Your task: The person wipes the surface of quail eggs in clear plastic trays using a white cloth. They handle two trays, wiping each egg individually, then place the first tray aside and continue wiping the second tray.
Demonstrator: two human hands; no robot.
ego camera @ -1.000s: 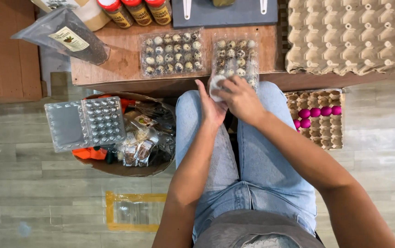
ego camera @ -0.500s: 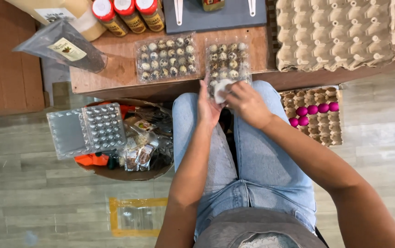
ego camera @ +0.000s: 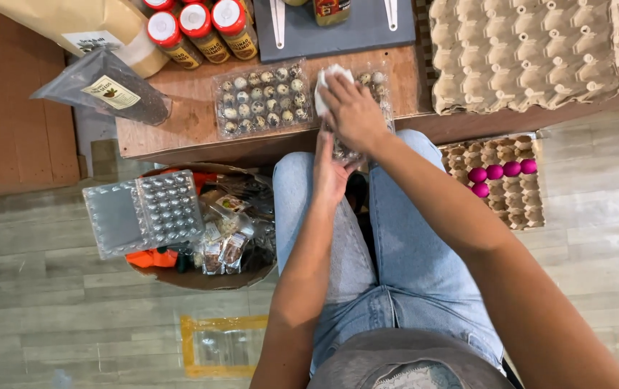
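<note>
I sit at a low wooden table [ego camera: 180,108]. My right hand [ego camera: 356,112] presses a white cloth [ego camera: 327,79] on top of a clear plastic pack of small speckled eggs [ego camera: 376,90] at the table's near edge. My left hand [ego camera: 332,173] holds the near end of that same pack from below, over my lap. A second clear pack of speckled eggs [ego camera: 260,97] lies closed on the table just to the left, untouched.
A round basket [ego camera: 201,277] on the floor to my left holds an empty clear egg pack [ego camera: 144,212] and small packets. Grey cardboard egg trays [ego camera: 518,50] sit at the right; a lower tray holds several pink eggs [ego camera: 500,173]. Red-lidded jars [ego camera: 198,25] and bags stand behind.
My right hand has moved up from the pack's near end onto its top with the white cloth. The left hand stays under the pack's near end.
</note>
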